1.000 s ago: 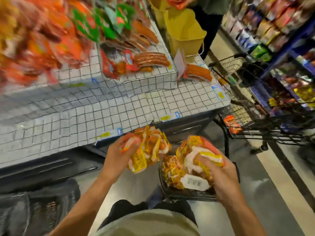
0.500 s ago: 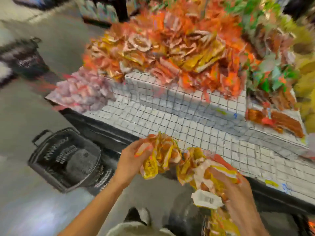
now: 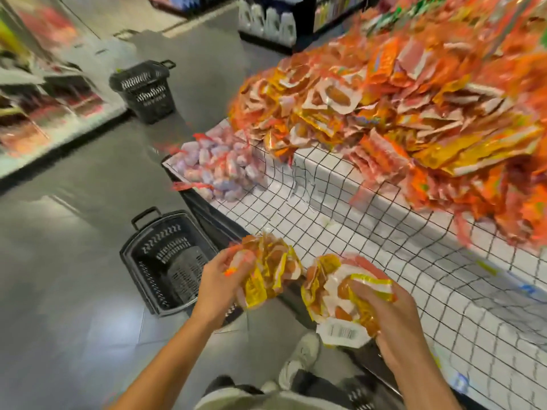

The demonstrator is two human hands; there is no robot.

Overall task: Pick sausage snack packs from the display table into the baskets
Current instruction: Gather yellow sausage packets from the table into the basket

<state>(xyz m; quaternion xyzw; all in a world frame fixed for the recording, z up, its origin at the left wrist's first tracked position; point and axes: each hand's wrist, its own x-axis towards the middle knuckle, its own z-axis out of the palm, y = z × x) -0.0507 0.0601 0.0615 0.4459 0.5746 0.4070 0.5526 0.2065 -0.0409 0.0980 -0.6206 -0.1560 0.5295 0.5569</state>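
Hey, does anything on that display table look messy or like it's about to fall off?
Yes. The orange and yellow sausage snack packs lie in a loose heap, some hanging over the upper tier's edge of the display table. Nothing appears spilled on the floor.

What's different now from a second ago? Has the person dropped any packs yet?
No drop yet. The view swung left, from a wire basket holding packs to an empty black basket on the floor. The left hand and right hand still grip their yellow snack bundles beside the display table.
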